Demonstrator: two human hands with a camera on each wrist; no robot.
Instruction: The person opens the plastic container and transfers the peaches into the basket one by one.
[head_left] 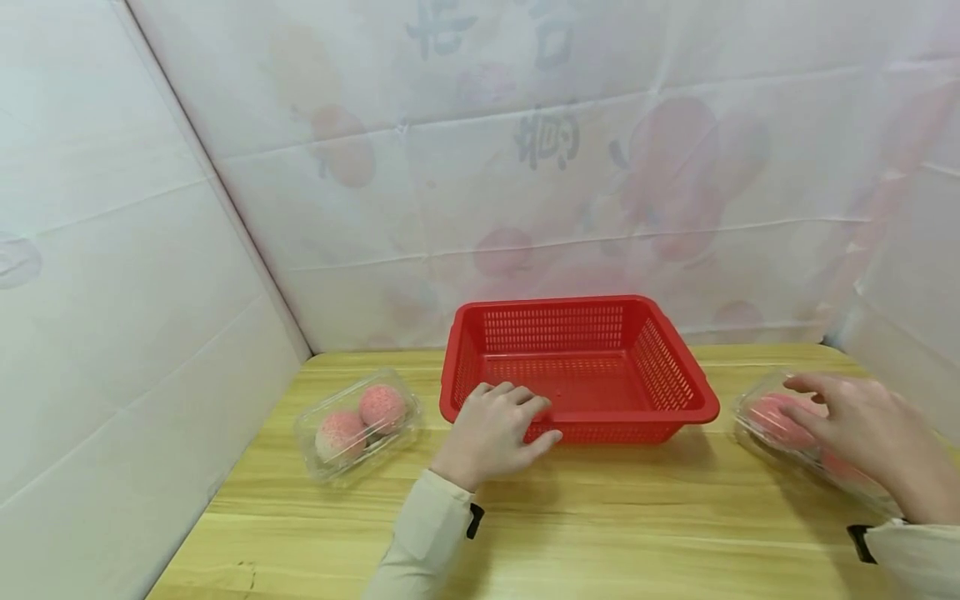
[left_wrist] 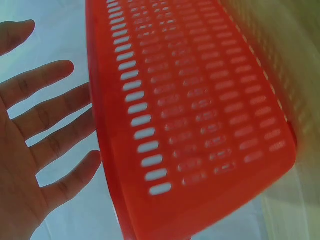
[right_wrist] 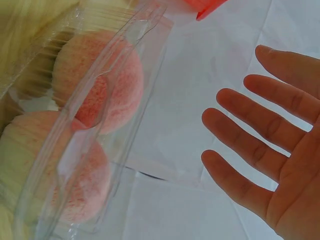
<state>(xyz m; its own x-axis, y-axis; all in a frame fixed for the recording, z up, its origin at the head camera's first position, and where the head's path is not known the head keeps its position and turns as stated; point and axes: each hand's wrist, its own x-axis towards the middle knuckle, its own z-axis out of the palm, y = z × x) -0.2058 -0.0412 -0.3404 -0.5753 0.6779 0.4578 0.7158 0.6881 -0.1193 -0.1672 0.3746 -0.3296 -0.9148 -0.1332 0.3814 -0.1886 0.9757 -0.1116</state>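
Guessing we're barely started: left clear pack [head_left: 357, 428] and right clear pack [head_left: 772, 425] sit on our worktop [head_left: 637, 525] outside the red basket [head_left: 622, 418], lifting yet to do. Left hand [head_left: 495, 433] by the basket, right hand [head_left: 873, 429] by its pack, fingers apart, holding nothing.

Red basket [head_left: 600, 416], hands [head_left: 491, 433] [head_left: 873, 429], clear packs [head_left: 318, 408] [head_left: 744, 419] either side

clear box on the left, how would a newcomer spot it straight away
On the wooden table, find the red basket. Left of it lies a clear plastic box holding two pinkish balls. Unlike the similar box beneath the right hand, it has no hand over it.
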